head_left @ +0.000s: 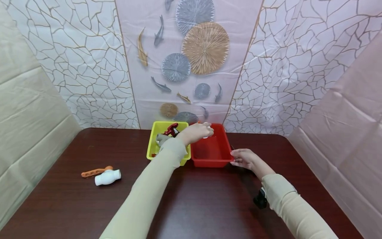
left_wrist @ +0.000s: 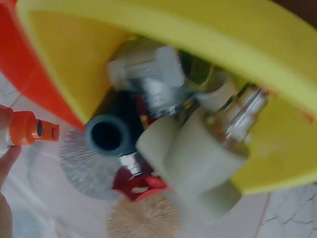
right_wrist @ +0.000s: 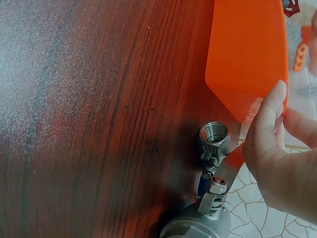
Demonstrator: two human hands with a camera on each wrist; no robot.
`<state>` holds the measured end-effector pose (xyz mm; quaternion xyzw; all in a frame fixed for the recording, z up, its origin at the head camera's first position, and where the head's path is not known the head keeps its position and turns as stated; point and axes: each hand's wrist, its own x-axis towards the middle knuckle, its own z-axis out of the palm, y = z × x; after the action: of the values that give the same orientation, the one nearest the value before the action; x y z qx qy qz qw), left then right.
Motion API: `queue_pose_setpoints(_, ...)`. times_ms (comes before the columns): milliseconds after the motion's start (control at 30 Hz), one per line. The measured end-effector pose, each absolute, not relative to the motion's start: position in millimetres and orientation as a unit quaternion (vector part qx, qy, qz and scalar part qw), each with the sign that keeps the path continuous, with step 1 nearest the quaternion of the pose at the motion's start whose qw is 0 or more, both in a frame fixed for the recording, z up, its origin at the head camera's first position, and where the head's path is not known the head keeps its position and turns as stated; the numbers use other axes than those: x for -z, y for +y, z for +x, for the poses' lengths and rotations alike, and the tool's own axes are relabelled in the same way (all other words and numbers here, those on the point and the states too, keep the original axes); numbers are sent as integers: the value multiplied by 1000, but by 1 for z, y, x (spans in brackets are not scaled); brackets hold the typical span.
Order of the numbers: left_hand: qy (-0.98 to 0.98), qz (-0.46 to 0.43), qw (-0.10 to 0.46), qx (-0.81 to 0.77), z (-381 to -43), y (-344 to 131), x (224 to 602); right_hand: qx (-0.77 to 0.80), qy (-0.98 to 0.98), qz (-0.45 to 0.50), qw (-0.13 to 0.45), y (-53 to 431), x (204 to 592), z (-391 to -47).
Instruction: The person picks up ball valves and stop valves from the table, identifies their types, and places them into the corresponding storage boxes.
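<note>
My left hand (head_left: pixel 197 132) pinches a white plastic valve (head_left: pixel 206 126) above the red bin (head_left: pixel 212 162). The valve's orange handle (left_wrist: pixel 34 128) shows at the edge of the left wrist view. With thumb and fingers my right hand (head_left: pixel 245 158) grips the red bin's right front corner. Directly left of it stands the yellow bin (head_left: pixel 149 146), partly behind my left arm. Inside the yellow bin lie a grey pipe fitting (left_wrist: pixel 198 148), a dark pipe piece (left_wrist: pixel 106 134), a red-handled part (left_wrist: pixel 138 186) and several other fittings.
A white valve (head_left: pixel 108 177) with an orange handle (head_left: pixel 95 172) lies on the table at left. To the right of the red bin, metal valves (right_wrist: pixel 213 141) rest on the table, mostly hidden by my right hand in the head view. A patterned cloth (head_left: pixel 185 99) hangs behind.
</note>
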<state>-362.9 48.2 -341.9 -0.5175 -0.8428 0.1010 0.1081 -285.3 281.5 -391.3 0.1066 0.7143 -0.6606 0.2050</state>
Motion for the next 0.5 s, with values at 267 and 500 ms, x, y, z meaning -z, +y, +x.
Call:
queue_pose_setpoints(267,-863,-489,64,-110,-372,51,361,655,720,94,206,281,391,-286)
queue_pose_setpoints(500,-867,-490,69,-57,-461,75,469,659,717,95,206,282,389,-285)
